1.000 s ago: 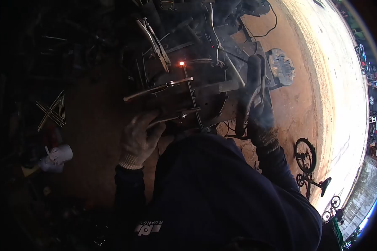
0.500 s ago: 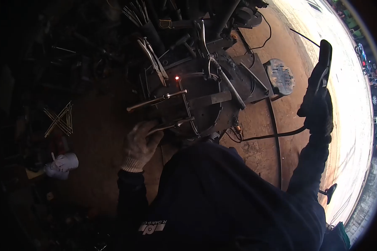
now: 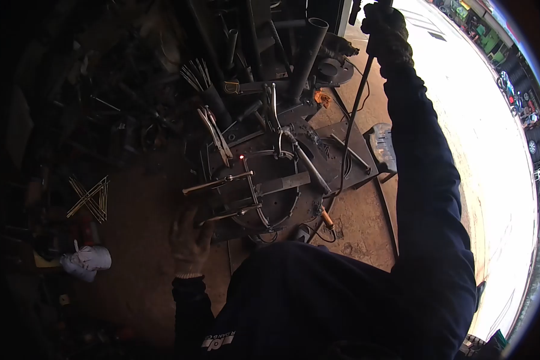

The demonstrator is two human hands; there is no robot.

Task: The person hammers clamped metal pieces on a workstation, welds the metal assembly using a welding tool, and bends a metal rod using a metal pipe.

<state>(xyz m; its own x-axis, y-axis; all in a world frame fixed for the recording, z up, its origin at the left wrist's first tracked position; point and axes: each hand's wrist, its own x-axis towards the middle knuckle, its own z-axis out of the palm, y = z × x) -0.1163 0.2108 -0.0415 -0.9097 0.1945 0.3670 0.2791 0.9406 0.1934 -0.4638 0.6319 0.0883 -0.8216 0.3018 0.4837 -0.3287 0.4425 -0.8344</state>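
Note:
My left hand [image 3: 189,243], in a knitted glove, is low at the left of the metal worktable [image 3: 219,231]. Its fingers reach up, apart, beside the handle of the lower locking pliers [image 3: 237,214], holding nothing visible. A second pair of locking pliers [image 3: 222,182] grips the same steel bar [image 3: 252,189], which lies across a round metal ring [image 3: 296,201]. At the bar's upper end glows a small red spot [image 3: 241,157]. High at the top right, my gloved right hand [image 3: 387,30] is closed around a dark electrode holder, partly hidden, its cable [image 3: 355,114] hanging down.
More locking pliers [image 3: 215,135] and a C-shaped clamp [image 3: 273,111] stand at the table's back. A tube [image 3: 215,103] holds welding rods; other rods [image 3: 90,198] lie crossed on the floor. An orange handle [image 3: 326,218] is at the right edge, near a stool [image 3: 381,145].
My right hand has swung up and left with the electrode holder, whose rod no longer shows. My left hand has come off the lower pliers' handle. The red glow is dimmer, and the view has shifted.

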